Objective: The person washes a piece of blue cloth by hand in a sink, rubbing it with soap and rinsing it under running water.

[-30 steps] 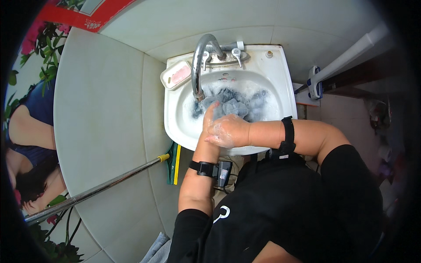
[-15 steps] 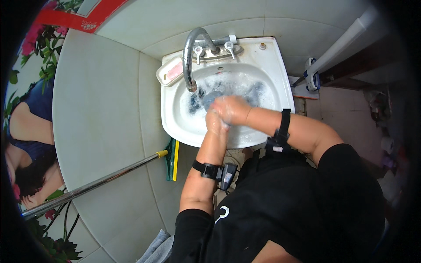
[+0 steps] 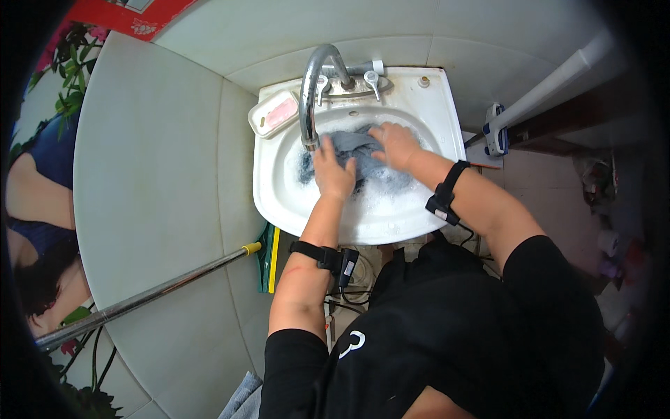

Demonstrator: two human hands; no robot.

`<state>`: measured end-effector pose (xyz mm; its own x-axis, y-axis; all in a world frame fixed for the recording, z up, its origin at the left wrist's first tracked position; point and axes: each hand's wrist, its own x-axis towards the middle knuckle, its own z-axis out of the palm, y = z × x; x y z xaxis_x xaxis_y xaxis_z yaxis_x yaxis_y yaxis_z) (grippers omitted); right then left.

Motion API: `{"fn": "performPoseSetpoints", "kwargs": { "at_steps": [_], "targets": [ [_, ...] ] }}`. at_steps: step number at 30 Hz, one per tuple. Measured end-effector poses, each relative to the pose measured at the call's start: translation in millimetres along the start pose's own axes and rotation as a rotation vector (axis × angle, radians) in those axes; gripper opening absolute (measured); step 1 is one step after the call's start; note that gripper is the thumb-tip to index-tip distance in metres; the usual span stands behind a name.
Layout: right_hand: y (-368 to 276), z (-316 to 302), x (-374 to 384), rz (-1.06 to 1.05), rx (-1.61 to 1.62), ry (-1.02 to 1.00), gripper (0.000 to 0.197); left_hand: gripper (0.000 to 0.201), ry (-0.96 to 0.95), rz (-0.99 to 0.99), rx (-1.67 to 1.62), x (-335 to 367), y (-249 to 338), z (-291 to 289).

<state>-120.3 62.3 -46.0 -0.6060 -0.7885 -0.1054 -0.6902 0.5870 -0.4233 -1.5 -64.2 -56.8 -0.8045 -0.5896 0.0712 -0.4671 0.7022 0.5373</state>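
A wet grey-blue cloth [image 3: 357, 145] lies bunched in the soapy water of a white washbasin [image 3: 276, 199]. At the cloth's left side is my left hand [image 3: 333, 173], its fingers stretched out and thumb apart, just beneath the tap's spout. My right hand [image 3: 398, 146] rests against the cloth's right edge, fingers and thumb spread; some fingertips are slightly blurred. Suds surround the cloth, and part of it is under water. The curved chrome tap [image 3: 307, 98] arches over the basin's left half.
A soap dish [image 3: 259, 123] with pink soap [image 3: 280, 112] sits on the basin's left corner. Two tap handles [image 3: 372, 82] stand at the back. A metal pole [image 3: 167, 285] with a green-and-yellow squeegee head [image 3: 268, 262] leans at lower left. A white pipe [image 3: 551, 84] rises at right.
My hands were together, blurred, over the basin's front half. Now they are apart, farther back, on either side of the cloth, which shows spread wider between them.
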Motion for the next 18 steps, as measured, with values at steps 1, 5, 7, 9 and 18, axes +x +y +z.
{"fn": "performPoseSetpoints", "kwargs": {
  "at_steps": [1, 5, 7, 9, 18],
  "targets": [
    [-1.5, 11.6, -1.7, -0.018, -0.094, 0.004, 0.036, 0.065, -0.263, -0.001, 0.265, 4.8, 16.6, -8.3],
    [8.5, 22.9, 8.8, 0.058, -0.131, -0.214, 0.036, 0.054, -0.507, 0.071, 0.487, 8.9, 8.8, 17.4],
    [11.6, 27.0, 14.1, 0.098, -0.077, -0.297, 0.033, 0.052, -0.577, 0.039, 0.503, 14.8, 9.5, 21.2],
    [15.0, 33.2, 19.2, 0.120, -0.156, -0.460, 0.030, 0.045, -0.652, -0.015, 0.530, 22.6, 9.7, 26.4],
    [-6.0, -12.1, 34.2, 0.379, 0.789, -0.267, 0.024, 0.036, -0.384, -0.078, -0.261, 27.6, -14.9, 10.5]
  ]
}}
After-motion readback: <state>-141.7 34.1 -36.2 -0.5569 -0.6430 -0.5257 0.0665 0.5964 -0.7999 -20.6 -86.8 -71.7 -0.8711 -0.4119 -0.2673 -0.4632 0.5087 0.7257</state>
